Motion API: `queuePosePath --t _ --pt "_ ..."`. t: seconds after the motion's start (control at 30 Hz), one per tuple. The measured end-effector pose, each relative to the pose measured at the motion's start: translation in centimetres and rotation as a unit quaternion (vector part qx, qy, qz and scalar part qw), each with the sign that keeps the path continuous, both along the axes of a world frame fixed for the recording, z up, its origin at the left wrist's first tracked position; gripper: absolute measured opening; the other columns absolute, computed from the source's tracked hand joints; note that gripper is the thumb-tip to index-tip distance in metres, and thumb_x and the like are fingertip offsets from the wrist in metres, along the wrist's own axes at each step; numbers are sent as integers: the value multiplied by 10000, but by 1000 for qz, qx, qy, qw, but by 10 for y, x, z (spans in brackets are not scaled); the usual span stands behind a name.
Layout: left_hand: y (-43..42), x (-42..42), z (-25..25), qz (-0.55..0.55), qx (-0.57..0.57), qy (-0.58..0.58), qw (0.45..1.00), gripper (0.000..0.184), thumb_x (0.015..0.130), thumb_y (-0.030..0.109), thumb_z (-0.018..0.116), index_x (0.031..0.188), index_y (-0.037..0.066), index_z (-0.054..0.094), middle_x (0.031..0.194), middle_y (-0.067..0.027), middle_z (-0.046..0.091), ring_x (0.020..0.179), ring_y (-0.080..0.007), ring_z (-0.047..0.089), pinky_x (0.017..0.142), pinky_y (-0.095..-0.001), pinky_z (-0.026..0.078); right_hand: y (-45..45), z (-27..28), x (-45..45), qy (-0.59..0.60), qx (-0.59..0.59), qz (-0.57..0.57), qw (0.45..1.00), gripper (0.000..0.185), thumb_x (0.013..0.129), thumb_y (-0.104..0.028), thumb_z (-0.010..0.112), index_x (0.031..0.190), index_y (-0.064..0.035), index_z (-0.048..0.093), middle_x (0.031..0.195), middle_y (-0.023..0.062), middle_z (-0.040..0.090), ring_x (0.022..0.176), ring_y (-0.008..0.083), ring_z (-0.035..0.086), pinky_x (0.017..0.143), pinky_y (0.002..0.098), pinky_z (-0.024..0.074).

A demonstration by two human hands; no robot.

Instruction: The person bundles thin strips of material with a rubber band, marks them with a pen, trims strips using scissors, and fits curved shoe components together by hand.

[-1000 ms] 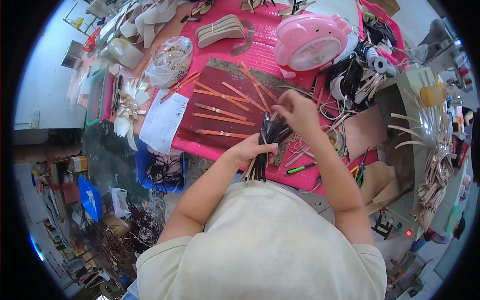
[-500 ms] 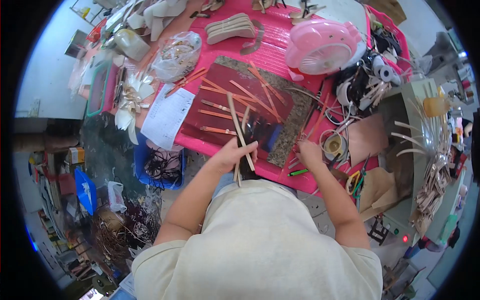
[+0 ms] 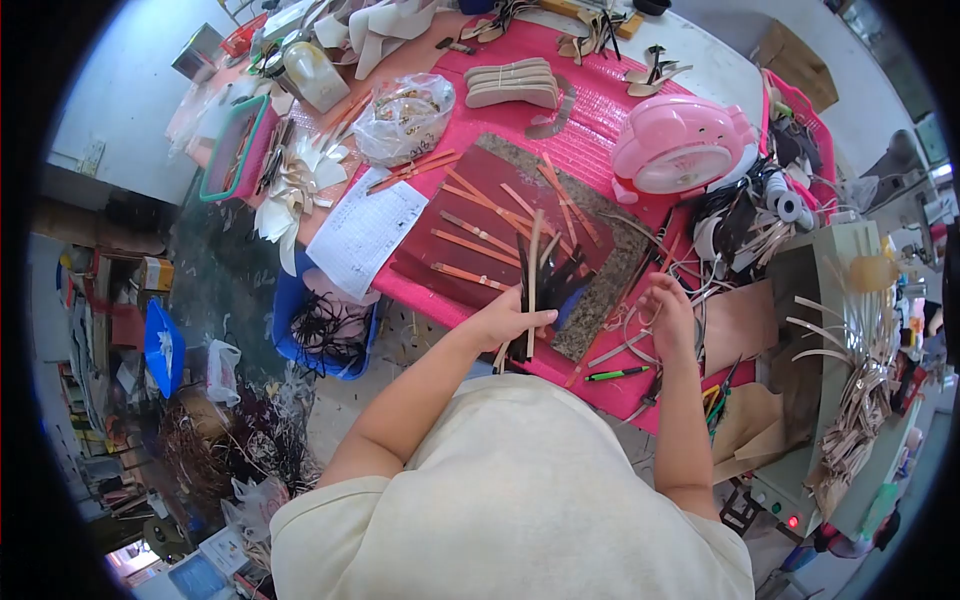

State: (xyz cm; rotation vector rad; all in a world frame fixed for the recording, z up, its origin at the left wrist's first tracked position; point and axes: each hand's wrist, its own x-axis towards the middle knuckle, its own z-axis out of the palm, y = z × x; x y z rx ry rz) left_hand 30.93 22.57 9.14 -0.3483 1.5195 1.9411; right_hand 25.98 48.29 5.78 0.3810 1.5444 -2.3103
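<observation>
My left hand (image 3: 508,318) is closed around a small bundle of narrow strips, with a cream strip (image 3: 533,270) on top and dark strips beside it. The bundle stands out over the near edge of a dark red board (image 3: 440,270). Several orange strips (image 3: 476,246) with pale bands lie across that board. My right hand (image 3: 670,310) hovers at the right of the table, its fingers loosely bent and apart, with nothing visible between them. Pale strips and a green pen (image 3: 617,374) lie below it.
A speckled stone slab (image 3: 630,265) sits beneath the board on the pink table. Around it are a pink fan (image 3: 680,150), a written sheet (image 3: 368,230), a plastic bag (image 3: 405,120), a stack of grey pieces (image 3: 512,84) and a brown sheet (image 3: 740,325). A blue bin (image 3: 285,320) stands below.
My right hand has lifted off the tabletop and its fingers have loosened. The bundle in my left hand has turned more upright. The view has shifted, so the table appears further right and lower.
</observation>
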Motion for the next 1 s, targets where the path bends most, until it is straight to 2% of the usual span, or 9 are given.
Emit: queuePosePath --t 0.1,0.2,0.27,0.43,0.53,0.57,0.67,0.9,1.0 --pt "11 3 6 -45 4 23 999 263 758 127 620 948 46 457 734 -28 512 634 -107 508 581 -254 433 -21 44 -20 -64 -127 2 990 300 761 -31 511 1058 17 502 943 82 567 670 96 544 609 229 449" --pt "18 2 -1 -90 2 63 994 357 757 100 620 1049 45 422 780 -17 495 670 -98 489 591 -240 425 -52 75 -35 83 47 72 993 292 747 -52 556 1032 11 546 893 61 593 646 75 521 553 211 423" --pt "23 1 -3 -105 -4 113 988 417 756 95 624 1107 44 403 823 -5 474 701 -89 461 593 -226 409 -65 87 -39 271 248 187 911 240 721 -89 619 943 1 606 807 47 614 630 50 495 501 190 383" --pt "27 -3 14 -52 27 45 997 343 752 104 629 1036 48 446 719 7 480 590 -81 444 508 -220 382 -74 102 -33 227 305 270 885 234 679 -104 672 887 -8 623 738 48 605 625 57 487 538 207 389" --pt "24 -3 15 -10 73 17 997 285 738 112 647 964 46 486 669 10 492 532 -73 435 465 -216 368 -79 92 -29 419 287 150 849 416 726 -146 623 1103 -14 508 969 89 573 672 98 521 575 209 405" --pt "22 -3 16 -5 85 14 996 285 732 124 656 951 43 493 666 7 496 524 -72 436 457 -216 365 -73 88 -32 420 287 151 848 416 726 -146 623 1103 -14 508 969 89 573 672 98 521 575 209 405" --pt "18 0 28 -5 86 66 994 291 728 135 664 940 32 495 669 -7 512 537 -81 464 472 -224 389 -38 75 -40 84 -83 50 992 342 802 -52 410 1133 15 467 1065 128 540 775 155 575 597 216 460" --pt "12 17 1 -2 29 60 998 174 777 143 606 853 24 504 676 -31 513 579 -108 515 538 -242 432 -30 63 -6 -37 -98 156 982 374 777 32 432 1151 21 440 1103 139 518 806 159 590 624 231 520" --pt "13 3 10 25 -56 63 996 202 785 188 601 836 19 505 596 -15 496 510 -83 483 487 -237 416 -35 55 -1 78 42 138 986 282 767 -21 526 1048 6 522 1008 80 553 789 113 576 560 218 480"
